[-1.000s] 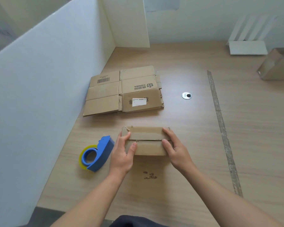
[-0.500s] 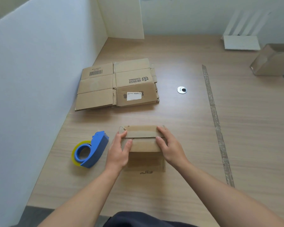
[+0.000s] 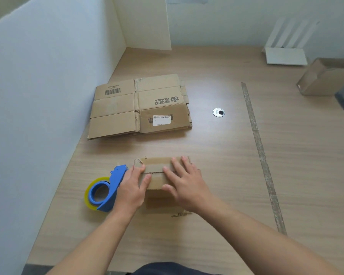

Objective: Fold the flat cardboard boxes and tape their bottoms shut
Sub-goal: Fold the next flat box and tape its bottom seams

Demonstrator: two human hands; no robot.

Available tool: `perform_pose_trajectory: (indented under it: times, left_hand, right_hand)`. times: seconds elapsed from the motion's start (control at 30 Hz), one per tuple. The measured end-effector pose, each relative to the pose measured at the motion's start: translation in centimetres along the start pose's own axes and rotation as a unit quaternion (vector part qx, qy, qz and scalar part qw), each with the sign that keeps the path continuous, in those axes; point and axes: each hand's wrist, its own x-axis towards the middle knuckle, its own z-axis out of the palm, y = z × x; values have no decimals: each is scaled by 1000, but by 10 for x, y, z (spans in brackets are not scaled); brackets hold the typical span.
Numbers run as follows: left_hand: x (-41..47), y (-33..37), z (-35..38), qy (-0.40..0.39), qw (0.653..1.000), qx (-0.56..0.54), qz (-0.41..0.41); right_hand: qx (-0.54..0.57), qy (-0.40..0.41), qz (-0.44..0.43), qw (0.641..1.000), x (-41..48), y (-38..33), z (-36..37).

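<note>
rectangular cardboard box (image 3: 157,163) under left hand (image 3: 130,188), right hand (image 3: 187,185)

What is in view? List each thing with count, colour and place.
small box: one, brown, under both grips
flat boxes: one stack, brown, far left
tape dispenser: one, blue, left of small box
metal ring: one, silver, mid-table
tape strip: one, grey, right
open box: one, brown, far right
stand: one, white, far right
partitions: two, white, left and far corner
table: one, light wood
left grip: one, bare, on box's left end
right grip: one, bare, flat on box top
</note>
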Motion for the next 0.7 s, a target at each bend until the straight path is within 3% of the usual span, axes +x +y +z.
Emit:
perform_pose_trajectory:
  times: [0.13, 0.37, 0.47, 0.53, 0.6, 0.7]
  left_hand:
    - [4, -2, -5, -19, 1000, 21, -2]
    - [11, -10, -17, -61, 998, -7, 31]
    - [16, -20, -35, -110, 992, -42, 55]
    - [18, -36, -51, -71, 995, -49, 58]
    - [20, -60, -66, -8, 999, 15, 47]
    - [16, -93, -74, -58, 984, 170, 2]
  right_hand:
    - [-19, -23, 36, 999, 1, -15, 8]
    - [80, 53, 95, 991, 1, -36, 16]
    - [98, 27, 112, 988, 1, -35, 16]
    - [92, -1, 121, 988, 3, -34, 13]
    - [90, -13, 132, 987, 4, -34, 11]
    - [96, -3, 144, 985, 6, -36, 10]
